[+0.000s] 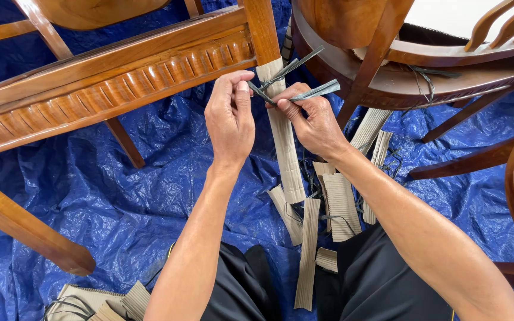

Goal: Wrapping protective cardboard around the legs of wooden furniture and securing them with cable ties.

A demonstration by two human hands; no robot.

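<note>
Left hand (230,116) and right hand (312,122) pinching grey strap (304,94), knot hidden against cardboard-wrapped chair leg (284,137)

We find open crinkled blue plastic tarp (150,178) left of our hands. Ahead, the carved brown wooden rail (108,77) blocks us; rightward, the round wooden chair seat (423,77) and scattered corrugated cardboard strips (340,205) crowd the floor.

Two hands (230,116), one wrapped chair leg (281,131), about seven loose corrugated cardboard strips (309,249).
</note>
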